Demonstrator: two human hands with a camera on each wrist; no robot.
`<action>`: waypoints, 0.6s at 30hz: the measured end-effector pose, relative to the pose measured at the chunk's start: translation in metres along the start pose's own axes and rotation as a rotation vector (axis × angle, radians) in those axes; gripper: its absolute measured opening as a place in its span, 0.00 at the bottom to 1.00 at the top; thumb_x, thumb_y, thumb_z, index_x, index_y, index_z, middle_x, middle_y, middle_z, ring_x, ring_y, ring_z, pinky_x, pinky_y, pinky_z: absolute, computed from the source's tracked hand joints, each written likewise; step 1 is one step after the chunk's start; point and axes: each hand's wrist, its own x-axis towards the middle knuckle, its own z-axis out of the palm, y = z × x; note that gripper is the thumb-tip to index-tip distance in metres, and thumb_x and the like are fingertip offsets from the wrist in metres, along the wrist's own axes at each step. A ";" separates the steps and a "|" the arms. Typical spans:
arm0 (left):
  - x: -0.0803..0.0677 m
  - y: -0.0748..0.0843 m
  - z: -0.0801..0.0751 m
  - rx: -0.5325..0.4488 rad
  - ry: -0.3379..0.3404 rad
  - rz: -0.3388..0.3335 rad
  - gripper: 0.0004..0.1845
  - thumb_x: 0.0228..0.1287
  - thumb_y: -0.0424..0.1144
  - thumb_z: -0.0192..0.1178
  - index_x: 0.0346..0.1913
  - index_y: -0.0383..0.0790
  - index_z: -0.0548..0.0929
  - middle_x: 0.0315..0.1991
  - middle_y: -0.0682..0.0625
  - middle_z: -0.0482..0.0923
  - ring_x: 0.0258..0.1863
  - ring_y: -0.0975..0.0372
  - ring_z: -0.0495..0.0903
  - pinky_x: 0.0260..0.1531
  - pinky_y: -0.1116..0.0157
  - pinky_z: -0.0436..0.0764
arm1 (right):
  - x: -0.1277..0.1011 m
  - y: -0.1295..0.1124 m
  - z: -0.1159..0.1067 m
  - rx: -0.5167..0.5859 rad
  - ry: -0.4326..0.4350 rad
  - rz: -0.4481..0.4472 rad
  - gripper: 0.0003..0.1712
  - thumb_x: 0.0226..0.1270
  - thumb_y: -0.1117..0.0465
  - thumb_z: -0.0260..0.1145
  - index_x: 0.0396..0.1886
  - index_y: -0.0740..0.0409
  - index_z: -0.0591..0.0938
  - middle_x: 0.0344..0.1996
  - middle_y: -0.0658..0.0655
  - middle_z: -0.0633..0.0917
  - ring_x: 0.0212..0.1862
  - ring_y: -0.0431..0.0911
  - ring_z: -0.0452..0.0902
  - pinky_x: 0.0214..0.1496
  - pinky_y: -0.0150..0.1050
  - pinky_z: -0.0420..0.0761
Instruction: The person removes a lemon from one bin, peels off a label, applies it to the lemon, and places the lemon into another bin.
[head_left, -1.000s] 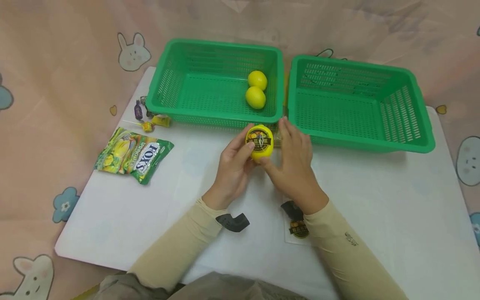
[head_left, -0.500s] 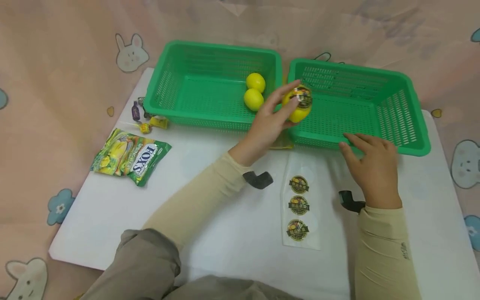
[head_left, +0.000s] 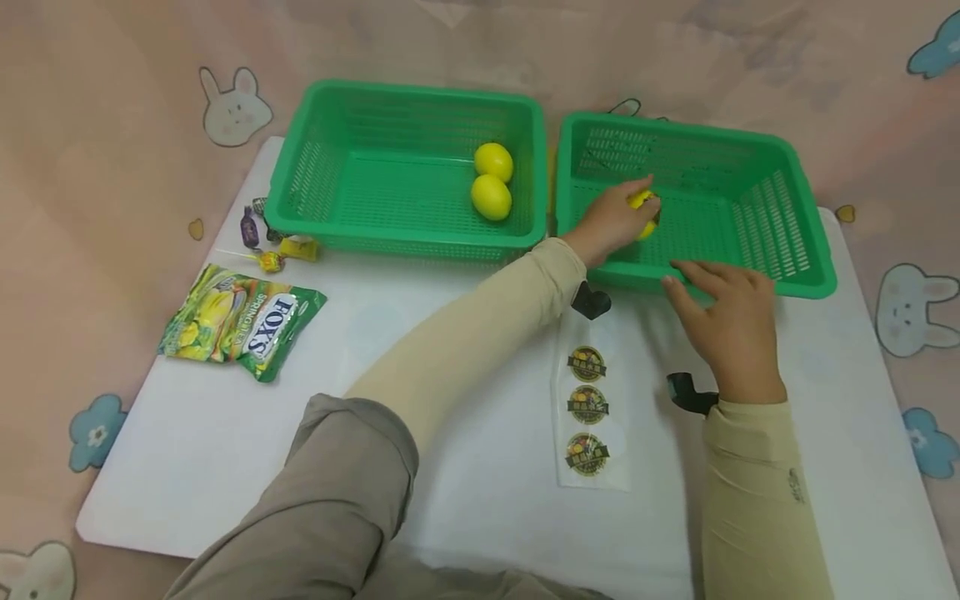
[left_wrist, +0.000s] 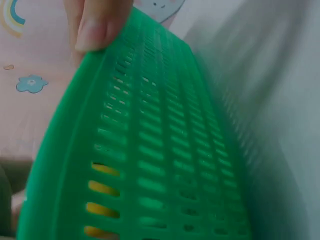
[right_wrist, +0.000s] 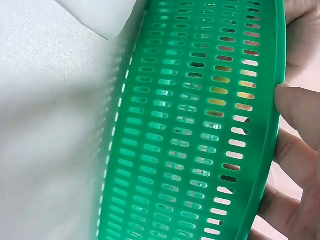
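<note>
Both green baskets stand side by side at twelve o'clock on the white surface [head_left: 450, 467], their walls almost touching, so no hand passes between them. The right basket [head_left: 795, 283] is open from above; the left hand [head_left: 611, 221] reaches over its near wall, holding a stickered lemon [head_left: 647, 210] at the floor's ten o'clock corner, and the right hand [head_left: 727, 321] rests its fingers on the near rim. The rest of that floor lies bare. In the left basket [head_left: 300, 179], two lemons [head_left: 491, 197] crowd the three o'clock wall. A sticker sheet [head_left: 588, 408] lies flat between the forearms; a candy bag [head_left: 243, 321] and loose sweets [head_left: 270, 242] occupy nine o'clock.
</note>
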 end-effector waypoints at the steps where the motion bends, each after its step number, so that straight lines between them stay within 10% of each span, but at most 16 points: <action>1: -0.001 0.001 -0.002 0.036 -0.016 -0.002 0.32 0.84 0.57 0.52 0.84 0.71 0.57 0.82 0.62 0.56 0.71 0.66 0.70 0.62 0.67 0.75 | 0.001 -0.001 0.000 0.003 0.001 -0.002 0.24 0.78 0.52 0.69 0.67 0.60 0.85 0.64 0.70 0.82 0.69 0.67 0.69 0.73 0.64 0.58; 5: -0.014 0.001 -0.010 0.112 -0.026 0.102 0.36 0.81 0.63 0.51 0.84 0.75 0.49 0.86 0.59 0.42 0.82 0.64 0.48 0.76 0.61 0.62 | 0.002 -0.002 -0.001 0.008 -0.008 -0.001 0.25 0.79 0.51 0.69 0.67 0.60 0.84 0.65 0.70 0.82 0.69 0.68 0.68 0.73 0.64 0.57; 12: -0.065 -0.027 -0.036 -0.155 0.067 0.476 0.18 0.85 0.41 0.53 0.69 0.42 0.81 0.67 0.51 0.80 0.59 0.64 0.81 0.55 0.69 0.79 | 0.009 -0.006 -0.001 0.016 -0.081 0.034 0.28 0.82 0.49 0.62 0.72 0.61 0.80 0.71 0.72 0.75 0.73 0.70 0.63 0.75 0.67 0.52; 18: -0.096 -0.060 -0.082 -0.369 0.231 0.546 0.13 0.83 0.29 0.53 0.59 0.27 0.83 0.57 0.36 0.84 0.52 0.50 0.85 0.52 0.57 0.85 | 0.027 -0.041 0.001 0.154 -0.046 0.053 0.29 0.82 0.49 0.63 0.73 0.59 0.79 0.78 0.63 0.69 0.78 0.67 0.56 0.78 0.65 0.50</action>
